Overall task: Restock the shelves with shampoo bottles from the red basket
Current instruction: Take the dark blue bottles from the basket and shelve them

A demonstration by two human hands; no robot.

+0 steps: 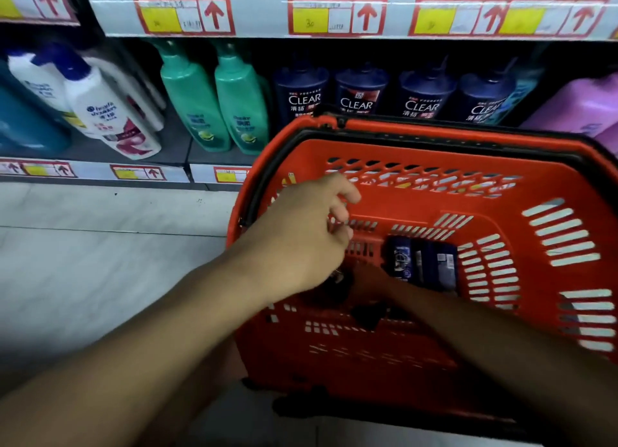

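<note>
The dark shampoo bottle (421,266) lies lengthwise just beyond the right hand (368,286) (grip hidden), loosely curled left hand (301,232) empty above.

Red basket (418,165): slotted plastic, black handle folded along rim, fills centre and right of frame, tilted, set on pale floor before the low shelf. Inside, near bottom centre: dark blue shampoo bottles (421,266) lying side by side, labels up. Shelf across upper frame: four dark blue CLEAR bottles (363,93) upright in a row, just behind basket's far rim.
</note>
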